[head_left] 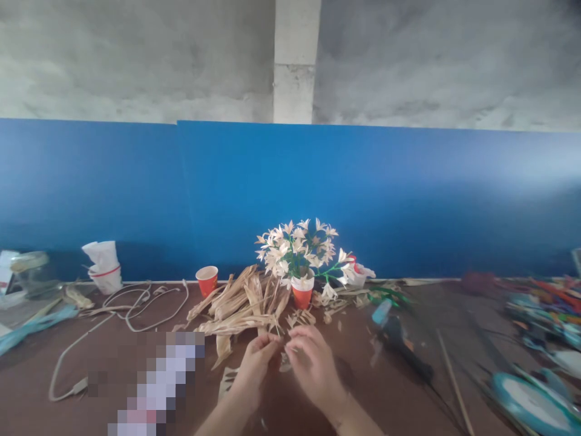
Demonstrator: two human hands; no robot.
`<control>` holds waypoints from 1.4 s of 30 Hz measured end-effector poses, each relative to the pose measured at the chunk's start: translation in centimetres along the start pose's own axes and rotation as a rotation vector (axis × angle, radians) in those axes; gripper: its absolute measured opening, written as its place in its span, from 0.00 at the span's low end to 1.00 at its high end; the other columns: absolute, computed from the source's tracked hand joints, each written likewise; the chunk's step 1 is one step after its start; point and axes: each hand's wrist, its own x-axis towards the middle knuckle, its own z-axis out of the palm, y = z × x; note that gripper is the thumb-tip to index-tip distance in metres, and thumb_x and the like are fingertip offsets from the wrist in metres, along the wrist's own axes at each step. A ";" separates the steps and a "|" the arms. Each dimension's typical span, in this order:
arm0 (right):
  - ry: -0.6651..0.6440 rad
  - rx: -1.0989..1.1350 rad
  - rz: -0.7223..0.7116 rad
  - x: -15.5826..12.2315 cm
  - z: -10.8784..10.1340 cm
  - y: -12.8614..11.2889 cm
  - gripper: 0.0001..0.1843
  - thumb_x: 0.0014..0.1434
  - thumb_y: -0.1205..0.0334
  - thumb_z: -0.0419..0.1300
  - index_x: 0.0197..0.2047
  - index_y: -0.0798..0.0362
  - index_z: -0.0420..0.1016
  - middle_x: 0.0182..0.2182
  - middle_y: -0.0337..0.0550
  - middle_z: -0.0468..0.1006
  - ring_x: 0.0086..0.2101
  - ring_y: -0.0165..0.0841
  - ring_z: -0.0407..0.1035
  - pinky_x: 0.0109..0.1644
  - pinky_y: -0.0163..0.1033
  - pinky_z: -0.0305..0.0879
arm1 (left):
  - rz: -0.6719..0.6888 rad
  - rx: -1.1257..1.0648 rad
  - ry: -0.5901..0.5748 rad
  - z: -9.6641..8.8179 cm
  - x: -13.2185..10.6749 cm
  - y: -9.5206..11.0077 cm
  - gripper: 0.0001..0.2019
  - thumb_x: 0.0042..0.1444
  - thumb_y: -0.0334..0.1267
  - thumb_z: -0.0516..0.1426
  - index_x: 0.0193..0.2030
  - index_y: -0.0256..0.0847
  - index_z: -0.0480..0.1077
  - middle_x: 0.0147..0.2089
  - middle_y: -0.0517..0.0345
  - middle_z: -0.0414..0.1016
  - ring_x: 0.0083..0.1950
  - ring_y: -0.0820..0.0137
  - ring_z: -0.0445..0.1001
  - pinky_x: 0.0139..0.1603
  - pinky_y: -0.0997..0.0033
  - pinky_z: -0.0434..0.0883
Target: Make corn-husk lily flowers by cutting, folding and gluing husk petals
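Note:
My left hand (255, 365) and my right hand (314, 364) are close together over the brown table (363, 399), fingertips nearly meeting. Both are closed in a pinch. A small pale piece seems to be between the fingertips, too small and blurred to name. Just beyond them lies a heap of dried corn husks (240, 300). Behind my right hand stands a red paper cup (302, 295) holding a bunch of cream-white flowers (295, 245) on green stems. Husk scraps (228, 380) lie beside my left wrist.
An open red paper cup (207, 282) and a white cable (127, 315) are to the left. At right lie a dark glue gun (402, 345), a thin stick (454, 381) and a teal ribbon roll (531, 402). A blue panel (363, 194) borders the table's back.

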 end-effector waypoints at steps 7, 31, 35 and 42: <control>-0.173 0.022 -0.001 0.2 0.1 -0.1 0.10 0.61 0.65 0.47 0.33 0.52 0.68 0.40 0.48 0.74 0.40 0.36 0.66 0.44 0.40 0.61 | 0.242 0.661 0.007 -0.9 0.6 0.5 0.03 0.40 0.30 0.57 0.18 0.37 0.68 0.18 0.62 0.65 0.23 0.72 0.62 0.26 0.74 0.57; -0.102 0.407 0.505 0.5 0.6 1.3 0.07 0.49 0.59 0.61 0.26 0.54 0.74 0.21 0.39 0.75 0.24 0.30 0.67 0.28 0.33 0.60 | 0.527 0.715 0.029 -0.5 -0.8 1.0 0.05 0.46 0.33 0.57 0.25 0.44 0.74 0.26 0.56 0.74 0.31 0.65 0.70 0.35 0.73 0.63; -0.089 0.124 0.242 0.3 0.1 0.7 0.08 0.53 0.63 0.55 0.31 0.52 0.76 0.27 0.42 0.77 0.29 0.33 0.69 0.33 0.35 0.62 | 0.497 0.738 0.026 -0.4 -0.7 0.9 0.06 0.45 0.30 0.57 0.26 0.44 0.75 0.27 0.57 0.76 0.30 0.66 0.70 0.35 0.73 0.63; -0.080 0.187 0.382 0.2 0.5 0.7 0.06 0.51 0.66 0.55 0.26 0.53 0.73 0.21 0.39 0.73 0.24 0.30 0.65 0.28 0.33 0.59 | 0.495 0.741 0.031 -0.6 -0.2 0.4 0.03 0.46 0.32 0.56 0.27 0.42 0.71 0.25 0.58 0.74 0.28 0.68 0.70 0.31 0.75 0.64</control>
